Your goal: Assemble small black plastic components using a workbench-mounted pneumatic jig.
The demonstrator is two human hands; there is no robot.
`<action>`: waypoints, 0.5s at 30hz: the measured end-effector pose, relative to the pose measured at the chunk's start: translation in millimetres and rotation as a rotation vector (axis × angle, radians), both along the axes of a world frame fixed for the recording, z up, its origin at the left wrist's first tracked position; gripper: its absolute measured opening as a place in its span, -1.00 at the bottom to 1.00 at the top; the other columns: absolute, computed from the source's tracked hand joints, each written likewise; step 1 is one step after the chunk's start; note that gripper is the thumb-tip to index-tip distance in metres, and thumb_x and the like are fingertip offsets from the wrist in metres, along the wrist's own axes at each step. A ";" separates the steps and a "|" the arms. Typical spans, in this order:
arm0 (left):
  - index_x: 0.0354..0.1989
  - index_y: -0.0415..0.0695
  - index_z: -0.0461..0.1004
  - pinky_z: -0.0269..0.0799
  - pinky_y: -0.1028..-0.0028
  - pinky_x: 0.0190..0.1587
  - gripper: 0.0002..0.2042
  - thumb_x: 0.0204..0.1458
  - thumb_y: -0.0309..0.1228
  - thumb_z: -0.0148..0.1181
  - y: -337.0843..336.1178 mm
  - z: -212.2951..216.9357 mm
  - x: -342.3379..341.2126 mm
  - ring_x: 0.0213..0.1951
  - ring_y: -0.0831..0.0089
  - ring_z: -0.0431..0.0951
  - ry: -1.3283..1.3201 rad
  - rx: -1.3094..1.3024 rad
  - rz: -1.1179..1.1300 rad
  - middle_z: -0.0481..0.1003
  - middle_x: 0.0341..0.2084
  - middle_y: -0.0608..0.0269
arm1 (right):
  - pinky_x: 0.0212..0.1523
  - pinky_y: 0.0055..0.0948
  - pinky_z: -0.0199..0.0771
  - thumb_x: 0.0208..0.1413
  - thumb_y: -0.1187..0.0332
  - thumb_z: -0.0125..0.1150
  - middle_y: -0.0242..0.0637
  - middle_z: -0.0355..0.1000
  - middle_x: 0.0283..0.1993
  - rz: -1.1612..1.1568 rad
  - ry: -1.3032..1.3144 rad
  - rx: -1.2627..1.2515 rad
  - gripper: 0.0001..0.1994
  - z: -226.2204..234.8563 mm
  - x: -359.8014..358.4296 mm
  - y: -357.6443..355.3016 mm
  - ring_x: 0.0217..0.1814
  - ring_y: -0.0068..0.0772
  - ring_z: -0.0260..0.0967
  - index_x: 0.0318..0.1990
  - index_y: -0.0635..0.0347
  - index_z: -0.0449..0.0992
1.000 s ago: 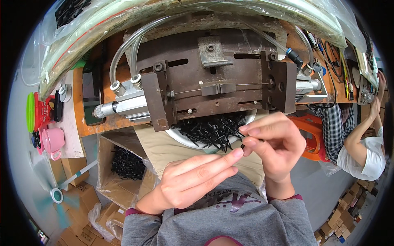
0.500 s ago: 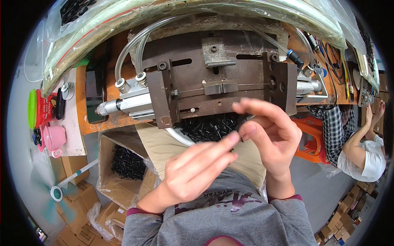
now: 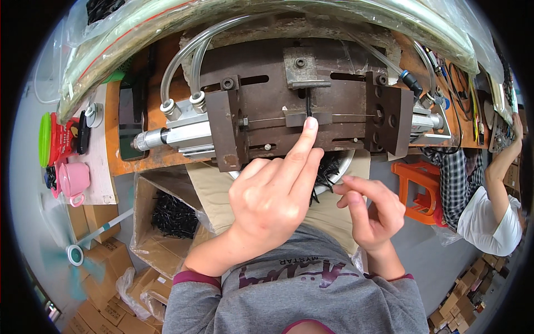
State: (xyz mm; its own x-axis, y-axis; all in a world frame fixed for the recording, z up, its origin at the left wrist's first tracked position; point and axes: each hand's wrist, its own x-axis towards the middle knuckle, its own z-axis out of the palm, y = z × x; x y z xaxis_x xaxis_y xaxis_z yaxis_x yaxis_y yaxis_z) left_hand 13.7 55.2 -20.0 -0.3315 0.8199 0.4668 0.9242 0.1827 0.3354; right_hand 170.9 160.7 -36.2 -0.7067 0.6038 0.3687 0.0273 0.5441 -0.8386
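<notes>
The left hand (image 3: pixel 272 203) rested an index fingertip on a thin black piece (image 3: pixel 308 101), which stretched from the middle block (image 3: pixel 324 117) toward the far edge of the brown fixture (image 3: pixel 264 101). Its grip could not be told — nor the half-curled right hand's (image 3: pixel 377 214), near the bowl (image 3: pixel 347 162).

The scene is viewed from the person's head, steeply downward, through a fisheye lens; straight edges are bent toward a dark rim. The hands (image 3: pixel 270 203) are framed close, near the centre; the tabletop (image 3: pixel 161 160) is spread across the upper half, the grey-clad torso (image 3: pixel 289 295) at the lower edge.
</notes>
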 end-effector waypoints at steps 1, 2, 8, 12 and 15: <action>-0.27 -0.16 0.66 0.30 0.55 -0.50 -0.74 -0.23 -0.50 0.45 -0.5 0.6 0.8 -0.55 0.56 0.53 0.007 -0.010 0.004 0.61 0.02 0.15 | -0.43 -0.52 0.53 0.00 0.66 0.31 -0.17 0.63 -0.38 0.012 -0.014 0.042 -0.79 -4.6 2.1 -0.2 -0.48 -0.40 0.57 -0.16 0.40 0.61; -0.27 -0.15 0.66 0.29 0.55 -0.50 -0.74 -0.22 -0.50 0.45 -0.8 0.8 1.2 -0.55 0.56 0.53 0.013 -0.020 0.009 0.61 0.03 0.16 | -0.45 -0.52 0.52 -0.01 0.66 0.32 -0.17 0.62 -0.39 0.024 -0.027 0.084 -0.79 -9.4 4.8 0.0 -0.49 -0.40 0.56 -0.17 0.39 0.62; -0.26 -0.15 0.65 0.28 0.55 -0.51 -0.74 -0.20 -0.49 0.46 -2.8 -0.8 -3.3 -0.55 0.53 0.52 0.004 0.005 -0.015 0.61 0.03 0.21 | -0.45 -0.46 0.47 -0.04 0.67 0.31 -0.21 0.57 -0.38 -0.054 -0.267 0.156 -0.75 -63.2 33.4 0.1 -0.49 -0.35 0.51 -0.17 0.26 0.63; -0.38 -0.17 0.60 0.30 0.54 -0.52 -0.85 -0.13 -0.53 0.46 -24.9 -13.7 -7.8 -0.54 0.47 0.51 -0.069 0.227 -0.104 0.64 -0.27 0.21 | -0.11 -0.27 0.49 -0.14 0.64 0.30 -0.09 0.49 0.07 -0.012 -0.469 0.342 -0.51 -113.4 59.2 3.4 0.01 -0.19 0.47 0.06 0.18 0.53; -0.53 -0.19 0.50 0.28 0.54 -0.55 -0.81 -0.06 -0.54 0.46 -62.2 -46.6 -15.7 -0.57 0.50 0.43 -0.205 0.319 -0.020 0.51 -0.55 0.27 | 0.07 -0.19 0.43 -0.16 0.60 0.30 -0.09 0.38 0.24 0.056 -0.527 0.458 -0.40 -130.4 59.3 -2.1 0.15 -0.07 0.40 0.17 0.14 0.47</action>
State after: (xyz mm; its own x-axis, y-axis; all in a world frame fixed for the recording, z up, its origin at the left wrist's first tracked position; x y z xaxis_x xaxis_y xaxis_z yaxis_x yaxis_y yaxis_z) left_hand -2.0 -7.0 -66.6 -0.4295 0.6514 0.6254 0.8344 0.0214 0.5508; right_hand 230.2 158.6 -166.6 -0.8870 0.4264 0.1769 0.3285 0.8523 -0.4071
